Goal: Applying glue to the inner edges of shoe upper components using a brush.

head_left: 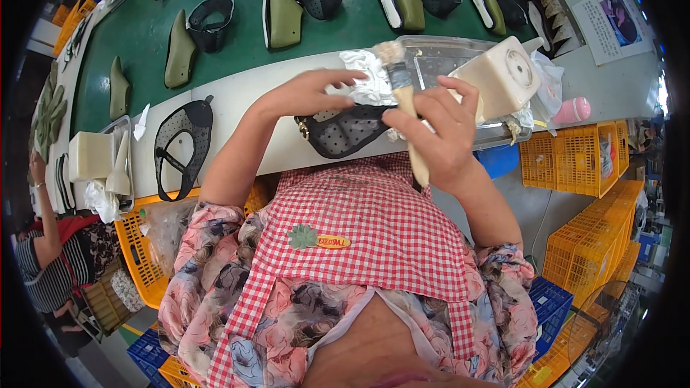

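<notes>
My right hand (444,128) is wrapped around the wooden handle of a flat brush (404,93), its pale bristles pointing up and away from me. My left hand (316,92) has its fingers stretched apart, with the thumb close to the top edge of a black dotted mesh shoe upper (343,134). That upper lies at the near edge of the white worktop, below both hands. Whether the left thumb touches it I cannot tell. Crumpled white tissue (368,72) lies just beyond the hands, beside the brush head.
A clear tray (424,44) at the right holds a tipped white plastic container (496,75). Another mesh upper (182,145) lies left. Olive shoe lasts (284,14) and black uppers sit on the green belt (237,65). Yellow crates (568,162) stand right; a co-worker's arm (47,223) shows far left.
</notes>
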The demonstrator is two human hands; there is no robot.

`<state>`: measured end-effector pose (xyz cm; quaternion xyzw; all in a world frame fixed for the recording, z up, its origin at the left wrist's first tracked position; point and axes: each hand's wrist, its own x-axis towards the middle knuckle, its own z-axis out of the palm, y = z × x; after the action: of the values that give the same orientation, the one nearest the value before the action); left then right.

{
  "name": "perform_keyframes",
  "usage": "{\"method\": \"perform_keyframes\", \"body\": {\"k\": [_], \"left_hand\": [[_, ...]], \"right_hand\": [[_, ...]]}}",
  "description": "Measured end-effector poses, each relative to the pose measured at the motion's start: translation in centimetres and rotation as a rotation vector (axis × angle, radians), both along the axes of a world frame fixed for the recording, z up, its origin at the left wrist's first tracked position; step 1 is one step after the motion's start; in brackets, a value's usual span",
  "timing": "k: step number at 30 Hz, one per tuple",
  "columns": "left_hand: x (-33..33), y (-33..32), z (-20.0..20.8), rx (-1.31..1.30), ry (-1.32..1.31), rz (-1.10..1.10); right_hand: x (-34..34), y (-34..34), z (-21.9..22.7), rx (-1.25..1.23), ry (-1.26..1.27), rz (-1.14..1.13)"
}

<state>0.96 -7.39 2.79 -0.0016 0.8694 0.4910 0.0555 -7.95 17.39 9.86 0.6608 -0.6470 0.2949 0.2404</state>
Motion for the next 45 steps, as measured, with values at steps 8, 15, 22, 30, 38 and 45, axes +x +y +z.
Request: {"method": "perform_keyframes", "body": {"k": [8, 15, 22, 30, 38, 45], "left_hand": [[6.9, -4.8, -5.0, 0.285, -0.111, 0.076], [7.3, -4.4, -5.5, 0.614, -0.117, 0.143], [12.8, -12.8, 0.3, 0.532, 0.179, 0.741], [20.2, -29.5, 0.3, 0.604, 0.450, 1.327], [24.9, -42.9, -4.6, 0.702, 0.473, 1.633], [25.9, -40.8, -3.8, 0.841, 0.438, 1.786]], "right_hand": [[-1.9, -1.0, -0.8, -0.039, -0.088, -0.144], [-2.4, -1.6, -0.3, 0.002, -0.084, -0.191], [-1.6, -1.4, -0.9, -0.058, -0.204, -0.214], [-1.0, -2.5, -4.7, 0.072, -0.512, -0.166], [-0.6, -1.8, -7.3, 0.155, -0.677, -0.225], [-0.6, 0.7, -7.2, 0.168, -0.732, -0.242]]}}
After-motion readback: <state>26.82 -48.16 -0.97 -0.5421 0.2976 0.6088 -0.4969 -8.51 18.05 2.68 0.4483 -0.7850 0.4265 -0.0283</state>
